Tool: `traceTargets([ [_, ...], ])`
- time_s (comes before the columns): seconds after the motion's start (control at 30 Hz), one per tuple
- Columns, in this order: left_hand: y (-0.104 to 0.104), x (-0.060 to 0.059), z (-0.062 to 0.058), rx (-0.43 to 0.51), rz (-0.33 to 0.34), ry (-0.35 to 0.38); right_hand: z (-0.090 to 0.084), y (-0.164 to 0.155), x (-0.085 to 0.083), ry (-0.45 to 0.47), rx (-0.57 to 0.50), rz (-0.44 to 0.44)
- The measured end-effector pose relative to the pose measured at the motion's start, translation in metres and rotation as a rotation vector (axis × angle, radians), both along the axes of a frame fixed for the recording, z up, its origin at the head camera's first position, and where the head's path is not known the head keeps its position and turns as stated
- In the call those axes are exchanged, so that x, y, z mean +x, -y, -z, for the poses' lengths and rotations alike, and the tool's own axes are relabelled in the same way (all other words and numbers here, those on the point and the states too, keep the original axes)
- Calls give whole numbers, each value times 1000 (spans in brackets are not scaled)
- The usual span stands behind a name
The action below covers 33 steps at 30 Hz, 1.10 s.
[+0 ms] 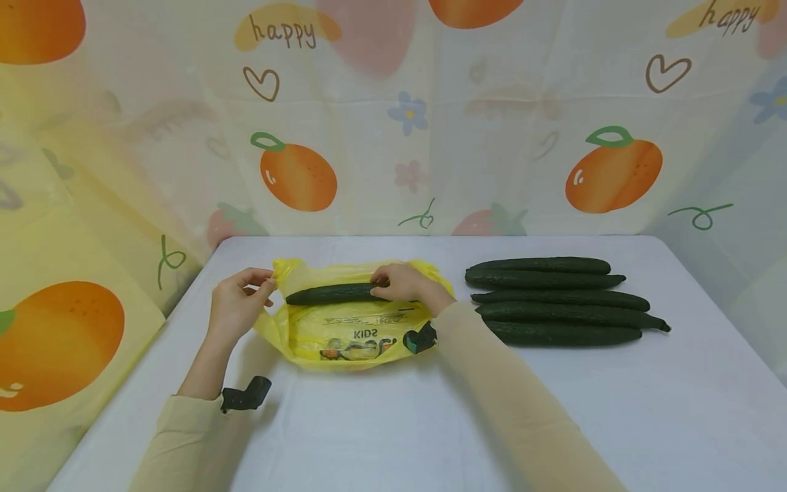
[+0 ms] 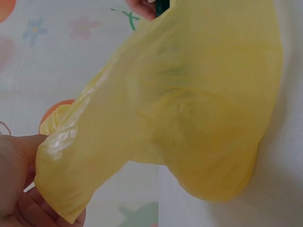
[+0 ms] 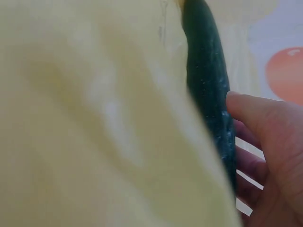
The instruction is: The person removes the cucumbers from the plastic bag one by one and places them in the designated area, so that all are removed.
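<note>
Dark green long cucumber lies across the thin yellow plastic bag's mouth, right hand gripping it, left hand pinching the rim; flimsy film could slip and the mouth close.

yellow plastic bag | on table, mouth held open, "KIDS" print up | dark green cucumber | lengthwise at bag mouth, gripped at right end

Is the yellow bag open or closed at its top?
Open. The left hand pinches the yellow bag at its left rim, lifting it, while the right hand holds a cucumber at the mouth.
</note>
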State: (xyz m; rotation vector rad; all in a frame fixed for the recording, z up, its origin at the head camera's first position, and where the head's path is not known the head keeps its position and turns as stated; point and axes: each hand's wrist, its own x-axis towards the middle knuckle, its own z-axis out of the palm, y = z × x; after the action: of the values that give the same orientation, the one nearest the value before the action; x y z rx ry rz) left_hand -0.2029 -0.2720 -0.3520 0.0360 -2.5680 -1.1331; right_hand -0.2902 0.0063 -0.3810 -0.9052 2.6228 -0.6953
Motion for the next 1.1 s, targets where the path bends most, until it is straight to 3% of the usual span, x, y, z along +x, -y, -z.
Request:
traceTargets([
  [0.4,1,1,0,6,-2,17,7,5,1,21,23,38],
  [0.77,2,2,0,10,-5,19,9,10,6,-27,89,65],
  [1.1,4,5,-2,16,-2,17,9,11,5,-74,124,16],
])
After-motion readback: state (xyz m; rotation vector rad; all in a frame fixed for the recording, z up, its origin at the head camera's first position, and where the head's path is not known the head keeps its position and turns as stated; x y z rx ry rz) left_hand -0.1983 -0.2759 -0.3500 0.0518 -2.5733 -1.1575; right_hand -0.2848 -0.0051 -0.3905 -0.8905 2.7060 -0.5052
